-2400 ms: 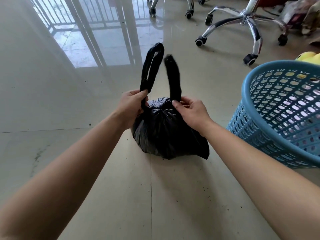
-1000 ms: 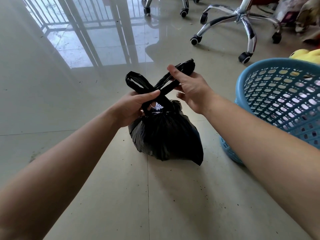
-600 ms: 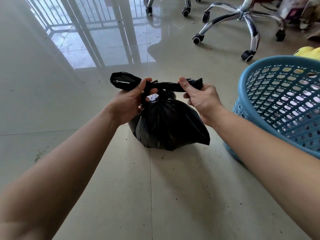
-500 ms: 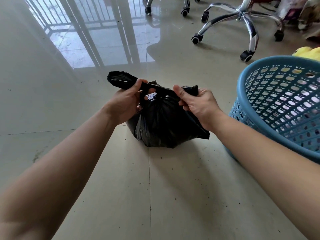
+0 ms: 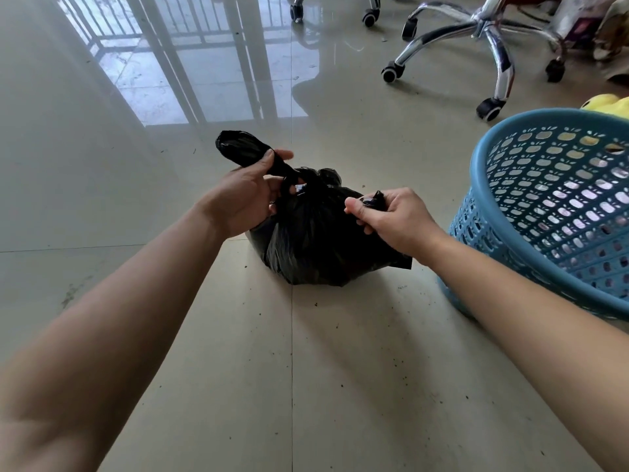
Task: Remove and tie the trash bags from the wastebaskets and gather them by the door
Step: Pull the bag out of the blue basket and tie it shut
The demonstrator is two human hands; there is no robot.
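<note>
Plastic of the trash bag, slumped on the floor at nine o'clock from the wastebasket, judged thin, soft, light and slippery, best taken by its twisted handles, one gripped in the left hand, the other pinched in the right hand.

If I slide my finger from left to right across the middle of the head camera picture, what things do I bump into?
left hand → black trash bag → right hand → blue wastebasket
</note>
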